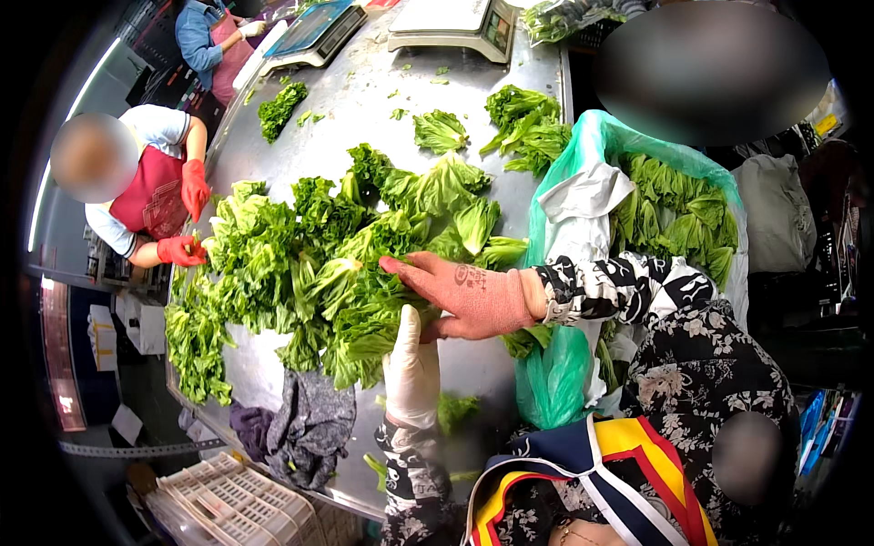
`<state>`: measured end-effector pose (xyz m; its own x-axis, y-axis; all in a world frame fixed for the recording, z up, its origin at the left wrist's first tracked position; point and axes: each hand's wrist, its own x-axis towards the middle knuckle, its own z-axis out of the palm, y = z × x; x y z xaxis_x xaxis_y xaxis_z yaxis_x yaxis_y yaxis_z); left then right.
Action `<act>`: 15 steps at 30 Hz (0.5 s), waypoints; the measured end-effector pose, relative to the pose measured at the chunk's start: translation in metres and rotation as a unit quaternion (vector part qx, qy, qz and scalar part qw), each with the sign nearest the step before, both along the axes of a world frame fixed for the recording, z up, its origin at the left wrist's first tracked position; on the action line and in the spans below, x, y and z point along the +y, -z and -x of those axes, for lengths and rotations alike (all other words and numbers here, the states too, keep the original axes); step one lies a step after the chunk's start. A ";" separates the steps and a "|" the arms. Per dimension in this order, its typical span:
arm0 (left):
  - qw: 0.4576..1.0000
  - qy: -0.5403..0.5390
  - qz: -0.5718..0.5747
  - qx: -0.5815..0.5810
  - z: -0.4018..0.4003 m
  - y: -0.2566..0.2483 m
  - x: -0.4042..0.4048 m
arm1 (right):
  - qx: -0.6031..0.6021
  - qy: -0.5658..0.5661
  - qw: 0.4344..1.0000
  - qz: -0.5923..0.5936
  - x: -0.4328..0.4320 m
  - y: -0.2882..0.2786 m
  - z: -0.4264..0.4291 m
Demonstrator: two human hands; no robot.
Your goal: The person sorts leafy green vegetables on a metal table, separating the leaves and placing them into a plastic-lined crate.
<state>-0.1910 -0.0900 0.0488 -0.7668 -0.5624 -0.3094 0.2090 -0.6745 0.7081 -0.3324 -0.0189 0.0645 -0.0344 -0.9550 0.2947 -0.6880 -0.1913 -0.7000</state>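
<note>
My right hand (471, 293), in a pink-red knit glove with printed writing, lies along a bunch of leafy green lettuce (372, 324). Its fingers reach over the leaves and its thumb is lower down. From below, my left hand (412, 382) in a white glove holds the same bunch at its near side, thumb up; its other fingers are mostly hidden. Around this bunch, a large heap of lettuce (259, 252) spreads over the metal table (471, 368). Beside my right forearm, a green plastic bag (556, 382) with a white liner holds packed lettuce (683, 211).
Two weighing scales (444, 20) stand at the far end. A grey cloth (311, 423) hangs over the near edge above a white plastic crate (239, 501). Across the table a co-worker's red-gloved hands (181, 251) touch the heap; another person (205, 41) stands farther back.
</note>
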 end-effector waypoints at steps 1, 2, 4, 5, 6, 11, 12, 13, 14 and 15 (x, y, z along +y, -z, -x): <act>1.000 0.025 -0.007 0.008 0.006 0.007 -0.006 | 0.022 0.007 1.000 0.003 -0.002 0.005 0.005; 0.998 0.051 -0.014 0.016 0.014 0.014 -0.011 | 0.044 0.014 0.999 0.005 -0.005 0.014 0.011; 0.997 0.070 -0.023 0.037 0.031 0.009 -0.016 | 0.130 0.042 0.990 0.023 -0.008 0.031 0.021; 0.998 0.059 -0.010 0.036 0.042 0.004 -0.016 | 0.145 0.059 0.987 0.035 -0.014 0.041 0.030; 0.998 0.045 0.005 0.037 0.051 0.002 -0.017 | 0.130 0.061 0.988 0.050 -0.020 0.039 0.037; 0.995 0.069 0.065 0.043 0.095 -0.012 -0.042 | 0.219 0.157 0.947 0.175 -0.049 0.031 0.102; 0.994 0.039 0.077 0.071 0.106 -0.016 -0.038 | 0.201 0.219 0.951 0.081 -0.052 0.028 0.127; 0.992 0.040 0.098 0.062 0.105 -0.022 -0.039 | 0.179 0.275 0.945 -0.006 -0.060 0.023 0.151; 0.991 0.072 0.098 0.053 0.108 -0.027 -0.035 | 0.327 0.337 0.878 0.092 -0.068 0.048 0.203; 0.990 0.078 0.110 0.027 0.093 -0.035 -0.042 | 0.358 0.366 0.855 0.087 -0.094 0.057 0.224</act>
<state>-0.2835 -0.1323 0.0834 -0.8617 -0.4851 -0.1489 0.1557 -0.5320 0.8323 -0.5560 -0.1130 0.0079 -0.3549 -0.6952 0.6251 -0.9083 0.4147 -0.0544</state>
